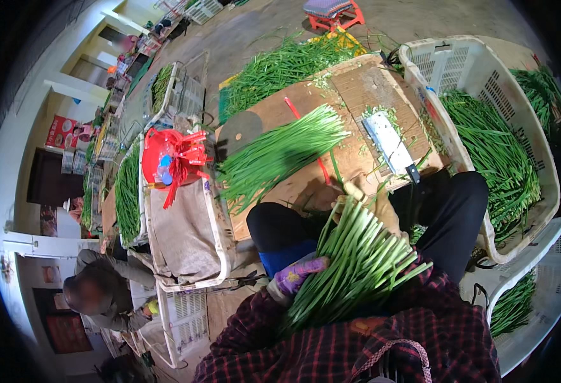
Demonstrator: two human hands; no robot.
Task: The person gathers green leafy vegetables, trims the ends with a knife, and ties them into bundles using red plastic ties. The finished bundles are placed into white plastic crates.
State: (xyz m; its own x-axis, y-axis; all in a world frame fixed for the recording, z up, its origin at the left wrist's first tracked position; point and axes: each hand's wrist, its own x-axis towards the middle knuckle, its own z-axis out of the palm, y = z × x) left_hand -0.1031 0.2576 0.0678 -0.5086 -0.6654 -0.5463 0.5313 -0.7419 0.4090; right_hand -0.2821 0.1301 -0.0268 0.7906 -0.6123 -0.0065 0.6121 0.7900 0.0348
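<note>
A bunch of garlic chives [361, 258] lies slanted above my lap, its pale cut stems fanned to the right. My left hand [299, 276], in a purple patterned glove, grips its left side. At its far side is my right hand [384, 210], partly hidden behind the stems, with fingers on them. Another bunch of garlic chives [280, 151] rests on the wooden board [266, 218] in front of me, across a red tie strip [323, 170]. To its right a cleaver [388, 143] lies flat among chopped stem bits, its black handle towards me.
A white plastic crate [471, 167] of chives stands right, a second crate [531, 330] nearer. Loose chives [280, 72] pile beyond the board. On the left, a red basin [153, 155] with red strips and a bottle sits on a cloth-covered crate [184, 230]; a co-worker [103, 292] sits beyond.
</note>
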